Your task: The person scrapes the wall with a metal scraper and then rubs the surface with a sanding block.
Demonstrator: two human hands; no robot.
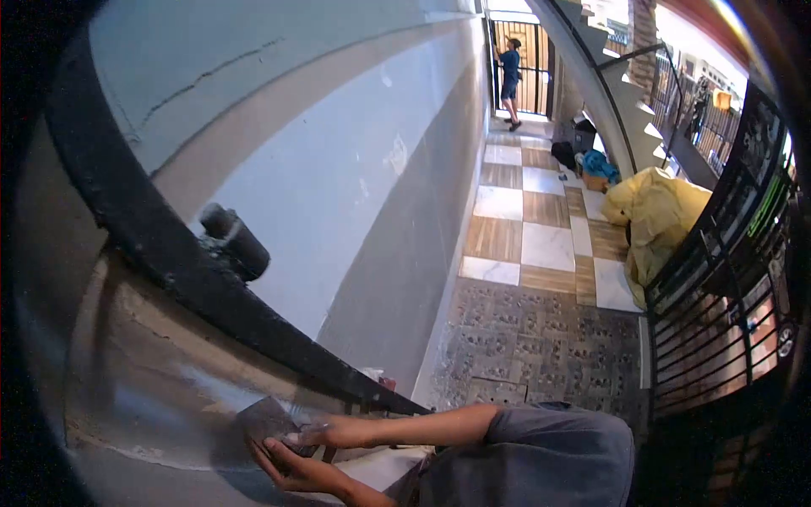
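A dark, flat, squarish plate (272,422), like a trowel or float blade, is held low before the wall at bottom left. My left hand (291,467) grips its lower edge, the thumb on its face and the fingers beneath. My right hand (338,432) reaches in from the right, closed, with its fingertips at the plate's right side. Those fingers are smeared, and I cannot tell what they hold. Pale smudges show by the fingertips. A grey sleeve (524,456) covers my upper arm.
A black metal rail (194,291) curves past the painted wall (355,177), with a short pipe stub (235,243) on it. Tiled floor (549,245) leads to a person (510,80) at a gate. A yellow cover (663,215) and black railings (701,338) stand right, below stairs (612,84).
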